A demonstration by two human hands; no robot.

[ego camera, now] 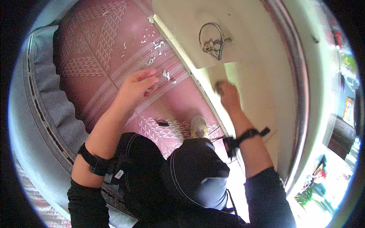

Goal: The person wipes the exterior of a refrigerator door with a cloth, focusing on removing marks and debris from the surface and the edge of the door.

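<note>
My left hand (141, 85) hangs over the pink tiled floor (108, 37), its fingers apart and nothing visible in them. My right hand (229, 95) is blurred and curled, against or just over a beige panel (245, 31), close to the panel's pale edge (182, 54). A small dark patch shows at its fingertips; whether that is a held thing or shadow, I cannot tell. Farther up the panel is a metal ring-shaped piece (211, 41) with curved, leaf-like wirework in its lower part.
White scraps (158, 45) lie scattered on the floor. A small black object (163, 124) and a patterned oval item (198, 126), perhaps a slipper, are near my knees. Grey-blue fabric (57, 94) borders the left. Black straps carry devices on both forearms. A shiny metal rim (303, 94) curves along the right.
</note>
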